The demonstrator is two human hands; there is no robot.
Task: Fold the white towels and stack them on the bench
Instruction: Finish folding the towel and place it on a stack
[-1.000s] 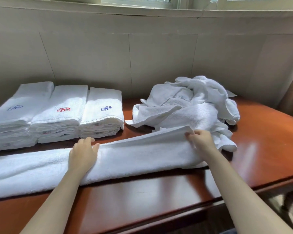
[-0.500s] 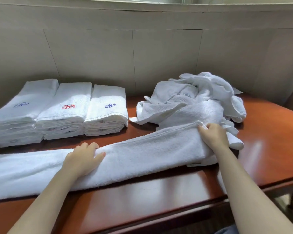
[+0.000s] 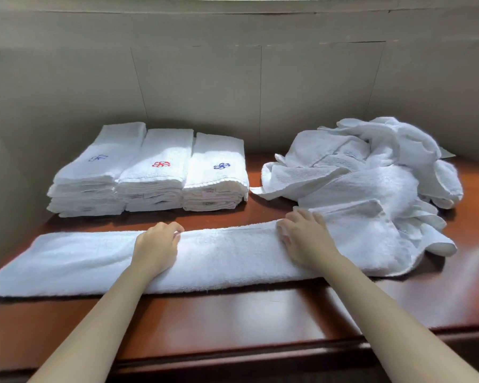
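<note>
A long white towel (image 3: 227,258), folded lengthwise into a strip, lies across the red-brown bench (image 3: 233,322). My left hand (image 3: 156,244) sits on its middle-left part, fingers curled over the far edge and holding it. My right hand (image 3: 304,239) lies flat on the strip right of centre, fingers spread and pressing down. Three stacks of folded white towels (image 3: 152,172) with blue and red embroidered marks stand side by side at the back left. A heap of unfolded white towels (image 3: 371,167) lies at the back right, touching the strip's right end.
A beige panelled wall (image 3: 233,92) closes the back and left side of the bench. The bench's front edge (image 3: 260,357) runs just below my forearms. Bare wood shows in front of the strip and at the far right.
My right hand let go of the towel's right end and slid left along the strip, now lying flat. My left hand's fingers have curled over the far edge.
</note>
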